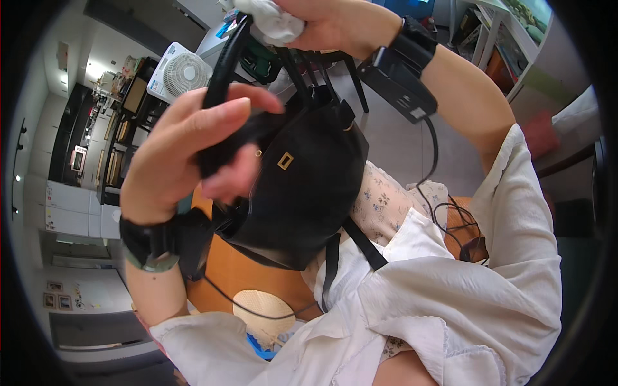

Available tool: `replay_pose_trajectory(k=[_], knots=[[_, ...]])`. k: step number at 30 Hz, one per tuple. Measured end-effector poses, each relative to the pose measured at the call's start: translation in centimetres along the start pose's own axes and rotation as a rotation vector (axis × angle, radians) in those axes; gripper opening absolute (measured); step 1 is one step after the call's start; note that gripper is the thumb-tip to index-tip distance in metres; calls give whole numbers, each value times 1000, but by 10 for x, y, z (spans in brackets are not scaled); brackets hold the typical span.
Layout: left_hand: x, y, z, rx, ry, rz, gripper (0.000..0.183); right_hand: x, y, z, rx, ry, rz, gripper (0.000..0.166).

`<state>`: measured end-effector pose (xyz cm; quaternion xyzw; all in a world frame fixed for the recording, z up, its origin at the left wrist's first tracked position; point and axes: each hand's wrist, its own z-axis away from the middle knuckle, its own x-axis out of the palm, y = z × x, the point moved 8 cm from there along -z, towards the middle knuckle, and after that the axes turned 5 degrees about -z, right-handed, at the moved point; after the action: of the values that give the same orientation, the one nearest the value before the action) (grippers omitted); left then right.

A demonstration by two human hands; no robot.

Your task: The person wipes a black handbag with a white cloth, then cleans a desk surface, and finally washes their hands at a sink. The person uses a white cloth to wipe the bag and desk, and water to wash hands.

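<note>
A black leather handbag [309, 193] with a small gold-coloured rectangular fitting rests tilted against my lap. My left hand [169, 149] is curled around a black part of the bag near the base of its handle [224, 67]; the fingers are blurred, and which part they grip is partly hidden. At the top of the view my right hand [328, 21] holds a crumpled white cloth [277, 24] against the upper part of that handle. The right fingertips are cut off by the picture's edge. Two black straps [364, 243] hang over my white clothing below the bag.
Beneath the bag is an orange-brown seat [260, 263], with a woven hand fan [263, 311] beside me. Cables [434, 159] run from the black wrist devices. A white box fan [181, 72] stands at the upper left, and shelves [502, 48] at the upper right.
</note>
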<state>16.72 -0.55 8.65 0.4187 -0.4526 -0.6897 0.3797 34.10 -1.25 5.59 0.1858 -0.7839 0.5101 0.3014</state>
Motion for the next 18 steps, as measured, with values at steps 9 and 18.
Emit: replay_pose_trajectory(k=[9, 18], knots=[[-154, 45, 51, -42, 750, -5, 29, -216, -9, 93, 170, 867, 407, 47], [-157, 54, 16, -244, 643, -24, 18, -12, 60, 147, -901, 633, 1337, 49]])
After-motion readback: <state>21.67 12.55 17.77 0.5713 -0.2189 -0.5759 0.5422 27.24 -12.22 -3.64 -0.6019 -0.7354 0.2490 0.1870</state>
